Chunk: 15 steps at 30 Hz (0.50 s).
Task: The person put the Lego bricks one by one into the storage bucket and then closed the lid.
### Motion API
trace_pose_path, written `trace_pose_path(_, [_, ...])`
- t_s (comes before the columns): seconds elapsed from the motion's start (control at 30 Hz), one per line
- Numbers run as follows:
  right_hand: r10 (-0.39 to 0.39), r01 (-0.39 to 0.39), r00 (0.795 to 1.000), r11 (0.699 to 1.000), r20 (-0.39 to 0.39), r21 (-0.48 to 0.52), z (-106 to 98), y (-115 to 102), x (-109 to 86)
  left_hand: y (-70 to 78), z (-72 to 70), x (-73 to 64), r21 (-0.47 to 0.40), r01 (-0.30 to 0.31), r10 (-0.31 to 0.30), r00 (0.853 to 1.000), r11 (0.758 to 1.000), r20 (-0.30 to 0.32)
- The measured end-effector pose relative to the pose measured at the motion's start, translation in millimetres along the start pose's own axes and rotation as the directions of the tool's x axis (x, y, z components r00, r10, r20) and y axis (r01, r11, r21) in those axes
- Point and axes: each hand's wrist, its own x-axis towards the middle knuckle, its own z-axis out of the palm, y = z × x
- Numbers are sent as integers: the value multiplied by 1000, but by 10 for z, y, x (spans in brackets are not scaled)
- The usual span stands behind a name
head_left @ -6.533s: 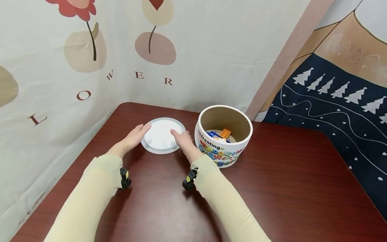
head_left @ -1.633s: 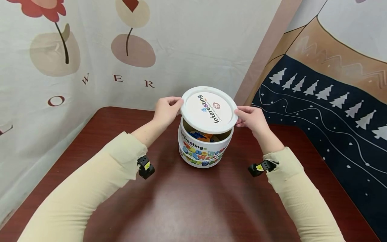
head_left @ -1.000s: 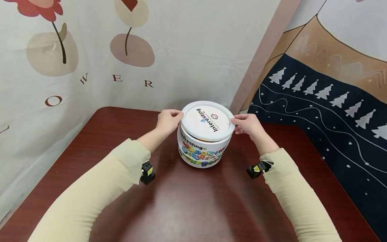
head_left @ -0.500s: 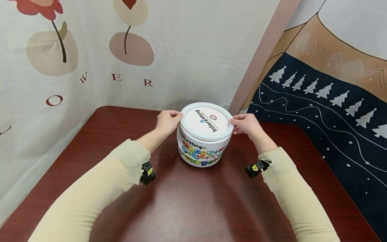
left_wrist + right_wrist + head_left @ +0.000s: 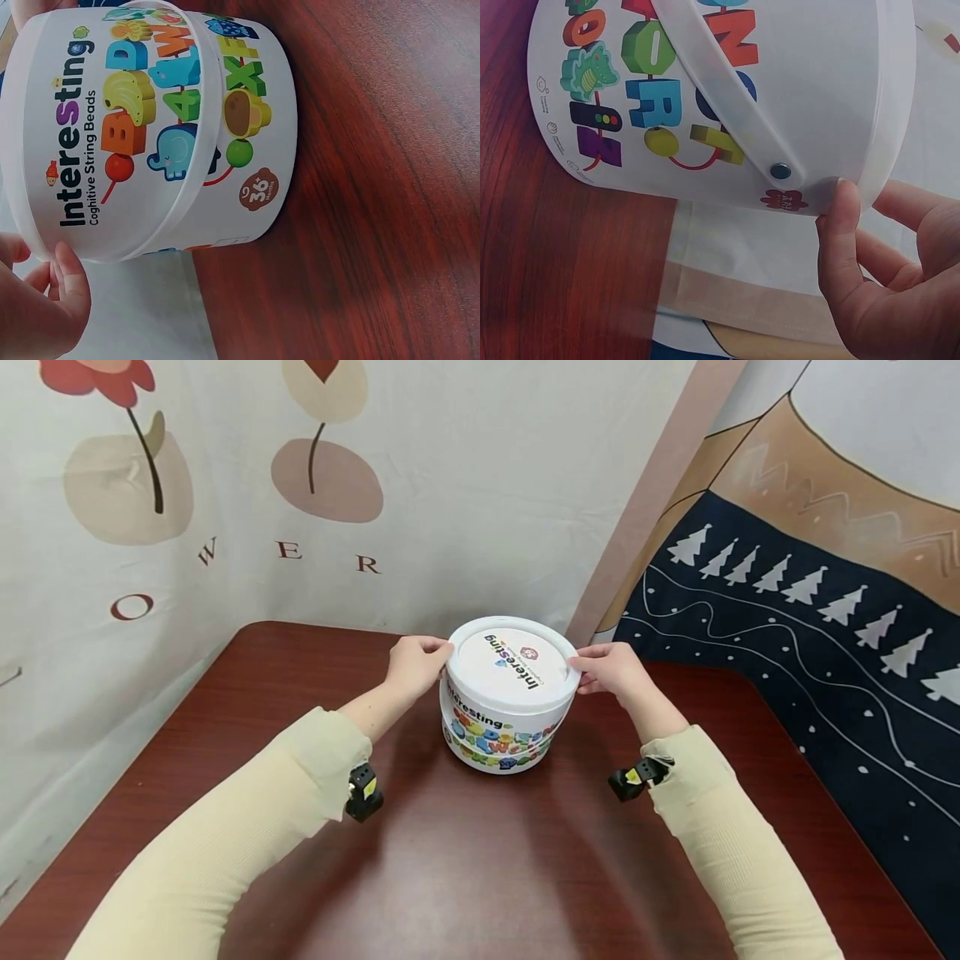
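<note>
A round white lid [image 5: 512,665] printed "Interesting" sits level on a white bucket [image 5: 497,743] with colourful letter and animal prints. My left hand [image 5: 417,665] pinches the lid's left edge between thumb and fingers. On the opposite side, my right hand [image 5: 611,670] pinches the lid's right edge. In the left wrist view, the left fingertips [image 5: 69,262] touch the upper rim. The right wrist view shows the right thumb on the bucket's side just under the lid, beside the white carrying handle [image 5: 720,97], which hangs down. The bucket's contents are hidden.
The bucket stands on a dark red-brown wooden table [image 5: 450,860], near its back edge. Behind it hangs a pale curtain [image 5: 480,485] with flower prints, and to the right a navy one [image 5: 750,652] with white trees. A small black camera sits on each wrist.
The lid lay plain side up on the table, left of the open bucket holding blocks; both hands then held it tilted above and lowered it onto the rim. Almost nothing moves in the last half second.
</note>
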Motion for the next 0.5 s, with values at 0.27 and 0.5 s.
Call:
trace_pose_path(0.27, [1, -1, 1000, 1000, -2, 19, 6, 23, -8, -13, 13, -32, 8, -5, 5, 1000, 1000, -9])
trace_pose_path(0.5, [-3, 3, 1000, 998, -3, 64, 28, 88, -12, -46, 30, -22, -41, -4, 4, 1000, 999, -9])
